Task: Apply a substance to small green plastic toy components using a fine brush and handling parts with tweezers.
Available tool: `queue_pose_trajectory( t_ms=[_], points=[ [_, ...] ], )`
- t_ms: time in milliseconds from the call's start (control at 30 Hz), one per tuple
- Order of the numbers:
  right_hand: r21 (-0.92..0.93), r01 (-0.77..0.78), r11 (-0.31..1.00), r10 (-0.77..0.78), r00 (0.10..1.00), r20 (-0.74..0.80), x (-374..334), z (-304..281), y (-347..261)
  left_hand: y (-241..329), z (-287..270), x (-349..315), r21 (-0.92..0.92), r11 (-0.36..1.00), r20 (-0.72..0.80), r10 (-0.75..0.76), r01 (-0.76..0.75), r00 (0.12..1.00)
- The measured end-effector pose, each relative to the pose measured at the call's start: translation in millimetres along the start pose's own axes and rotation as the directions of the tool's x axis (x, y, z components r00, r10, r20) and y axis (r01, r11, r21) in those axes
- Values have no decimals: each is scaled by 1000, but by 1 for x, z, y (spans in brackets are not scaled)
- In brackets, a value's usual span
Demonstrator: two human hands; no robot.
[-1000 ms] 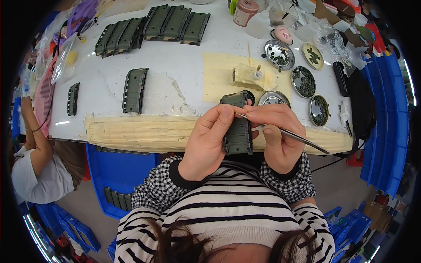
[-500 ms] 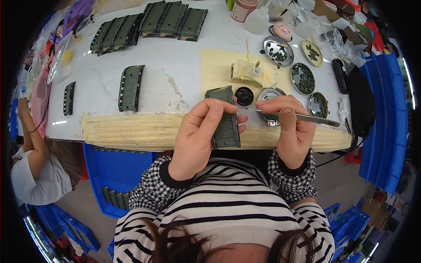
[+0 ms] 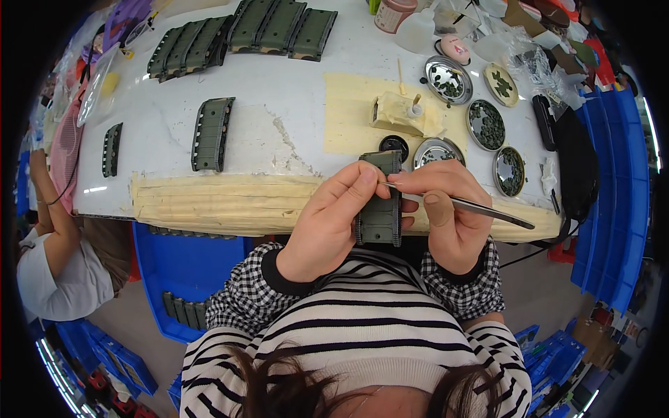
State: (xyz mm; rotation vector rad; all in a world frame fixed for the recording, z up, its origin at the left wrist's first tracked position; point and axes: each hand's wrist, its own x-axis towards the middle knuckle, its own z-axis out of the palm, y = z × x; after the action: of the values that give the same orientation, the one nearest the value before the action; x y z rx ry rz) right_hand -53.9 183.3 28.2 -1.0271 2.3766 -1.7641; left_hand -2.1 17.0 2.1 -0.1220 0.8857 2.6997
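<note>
Over the table's front edge, my left hand is closed around a dark green, ribbed plastic panel with toothed-looking dark edges. Its thumb and forefinger meet over the panel's middle. My right hand pinches slim metal tweezers, whose tip reaches the panel's right side beside my left fingertips. Whether the tip holds a small piece is too fine to make out. Just beyond the panel are a small black round dish and a metal dish of small green pieces, partly covered by my right hand.
Similar green panels lie to the left and in rows at the back. Dishes of small green pieces stand at right, near a tape-wrapped block with a small bottle. A blue bin sits below the table; another person is at far left.
My left hand has shifted right with the panel, and my right hand has brought the tweezers' tip in to it. The view has moved slightly.
</note>
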Motion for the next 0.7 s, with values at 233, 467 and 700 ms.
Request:
queue_pose_trajectory(
  t_ms=[233, 467, 700],
  points=[
    [-21, 37, 999, -37, 999, 1, -1, 1, 2, -7, -3, 0, -51, 998, -61, 25, -28, 998],
    [62, -36, 997, 39, 998, -44, -5, 6, 2, -12, -7, 1, 133, 985, -56, 119, -110, 991],
    [112, -45, 993, 67, 978, -198, -2, 1, 13, 0, 1, -4, 165, 972, -171, 193, -165, 966]
  ],
)
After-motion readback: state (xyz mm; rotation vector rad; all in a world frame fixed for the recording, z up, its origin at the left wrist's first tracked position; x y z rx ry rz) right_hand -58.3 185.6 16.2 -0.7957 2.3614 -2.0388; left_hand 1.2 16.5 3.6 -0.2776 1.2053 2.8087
